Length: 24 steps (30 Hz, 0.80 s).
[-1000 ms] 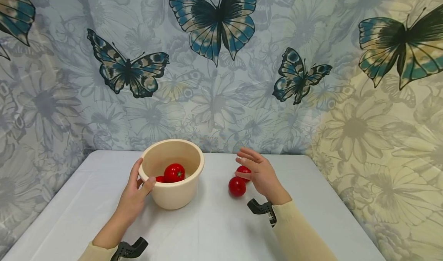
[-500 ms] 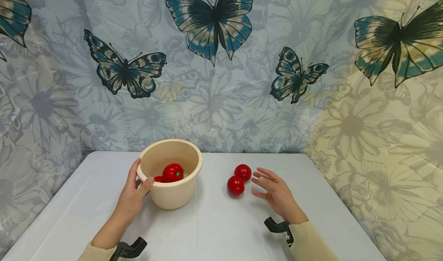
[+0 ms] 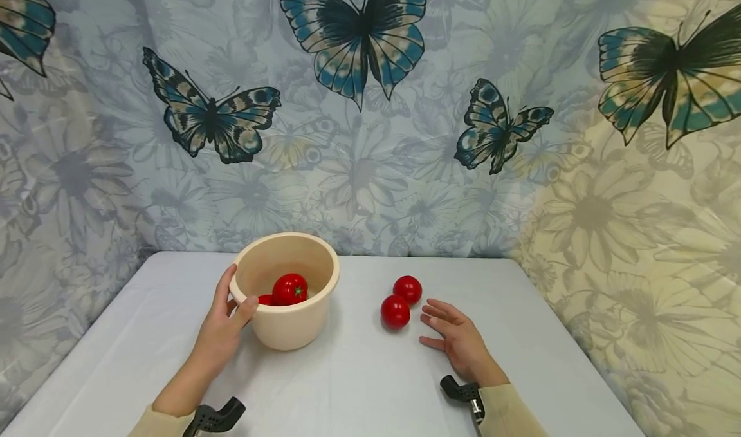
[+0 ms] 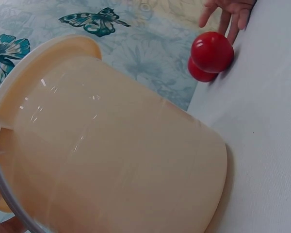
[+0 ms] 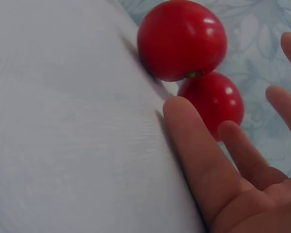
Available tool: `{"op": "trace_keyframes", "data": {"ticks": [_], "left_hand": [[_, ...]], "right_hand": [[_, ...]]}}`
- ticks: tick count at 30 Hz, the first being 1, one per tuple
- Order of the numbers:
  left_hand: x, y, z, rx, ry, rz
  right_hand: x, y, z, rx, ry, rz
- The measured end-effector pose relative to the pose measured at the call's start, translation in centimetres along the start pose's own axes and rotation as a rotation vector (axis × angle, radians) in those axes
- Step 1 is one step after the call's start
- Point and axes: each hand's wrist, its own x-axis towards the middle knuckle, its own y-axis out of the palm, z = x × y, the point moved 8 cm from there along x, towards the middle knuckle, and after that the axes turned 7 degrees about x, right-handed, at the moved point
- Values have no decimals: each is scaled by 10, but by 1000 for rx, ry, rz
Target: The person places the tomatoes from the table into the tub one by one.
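Note:
A cream plastic bucket [image 3: 292,327] stands at the left of the table, tilted toward the camera in the head view. Inside it lie a red tomato [image 3: 290,289] with a green stem mark and part of another red one [image 3: 265,300]. My left hand [image 3: 221,337] grips the bucket's left side, its thumb at the rim. To the right, two more tomatoes sit close together on the cloth, a nearer one [image 3: 395,312] and a farther one [image 3: 408,289]. My right hand [image 3: 463,344] is just right of them, fingers spread and relaxed, holding nothing.
A white cloth covers the table [image 3: 359,385]. Behind it hangs a backdrop [image 3: 359,186] printed with flowers and butterflies, meeting the table's far edge. Black camera mounts [image 3: 217,418] sit at both wrists.
My right hand has drawn back from over the tomatoes, moving right and toward the camera, which uncovers the farther tomato. The left hand and bucket have stayed put.

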Motion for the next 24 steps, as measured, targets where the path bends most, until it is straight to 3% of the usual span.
{"op": "trace_keyframes", "data": {"ticks": [6, 24], "left_hand": [[0, 0, 1, 2, -3, 0], [1, 1, 3, -10, 0, -1]], "right_hand": [[0, 12, -1, -97, -30, 35], [12, 32, -8, -178, -77, 54]]}}
